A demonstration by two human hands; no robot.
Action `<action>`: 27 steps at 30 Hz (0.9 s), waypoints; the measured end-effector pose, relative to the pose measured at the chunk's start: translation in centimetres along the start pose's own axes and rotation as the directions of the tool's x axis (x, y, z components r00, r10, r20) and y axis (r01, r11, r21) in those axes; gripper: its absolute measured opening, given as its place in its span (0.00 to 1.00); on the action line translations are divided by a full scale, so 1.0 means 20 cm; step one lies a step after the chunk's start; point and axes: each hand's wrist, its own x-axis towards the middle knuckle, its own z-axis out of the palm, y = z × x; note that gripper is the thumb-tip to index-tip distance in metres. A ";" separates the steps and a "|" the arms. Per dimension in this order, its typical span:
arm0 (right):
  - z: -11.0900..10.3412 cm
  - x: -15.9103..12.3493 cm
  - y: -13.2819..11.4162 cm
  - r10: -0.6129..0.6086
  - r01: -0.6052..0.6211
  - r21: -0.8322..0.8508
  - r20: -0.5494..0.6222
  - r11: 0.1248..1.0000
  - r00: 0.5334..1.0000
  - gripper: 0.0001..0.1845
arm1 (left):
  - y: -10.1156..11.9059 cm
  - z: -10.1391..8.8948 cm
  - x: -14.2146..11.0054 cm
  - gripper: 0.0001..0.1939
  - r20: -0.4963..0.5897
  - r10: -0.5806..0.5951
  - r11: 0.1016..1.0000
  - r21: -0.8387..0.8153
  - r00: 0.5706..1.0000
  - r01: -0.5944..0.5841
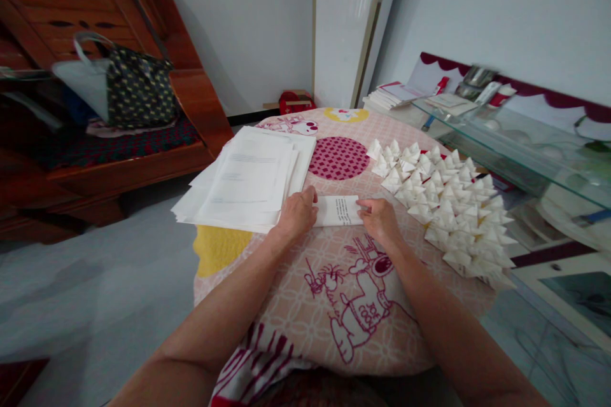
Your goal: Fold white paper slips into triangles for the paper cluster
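Observation:
A folded sheet of paper [337, 211] with printed text lies flat on the pink patterned tablecloth [305, 280]. My left hand [298, 211] is closed on its left end, fingers bent over the edge. At the opposite end, my right hand [380, 219] pinches the paper's right edge. Just beyond my left hand is a stack of loose printed sheets [243, 178], its edges uneven. To the right, many pointed folded paper pieces [443, 203] stand in close rows.
A glass-topped stand [520, 146] with cups and papers runs along the right side. At the left stands a wooden bench [200, 108] bearing a dark patterned bag [138, 86]. A tall white air conditioner [344, 32] is at the back, with a red item [296, 102] near its foot.

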 end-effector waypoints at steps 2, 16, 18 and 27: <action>0.01 0.01 0.01 -0.008 0.008 0.011 -0.002 1.000 1.000 0.18 | 0.01 -0.01 -0.01 0.10 -0.031 0.047 0.999 0.028 0.998 -0.046; -0.01 0.00 -0.01 0.000 0.001 -0.020 0.018 1.000 1.000 0.20 | 0.03 0.10 0.05 0.18 0.038 0.346 0.930 -0.145 0.938 -0.337; -0.01 0.00 -0.02 -0.001 0.002 -0.016 0.015 1.000 1.000 0.20 | 0.05 0.10 0.03 0.17 0.034 0.344 0.936 -0.089 0.938 -0.340; -0.04 0.01 0.06 0.063 -0.067 0.135 0.034 0.989 0.997 0.19 | 0.07 0.10 -0.01 0.24 0.050 0.398 0.917 0.010 0.916 -0.399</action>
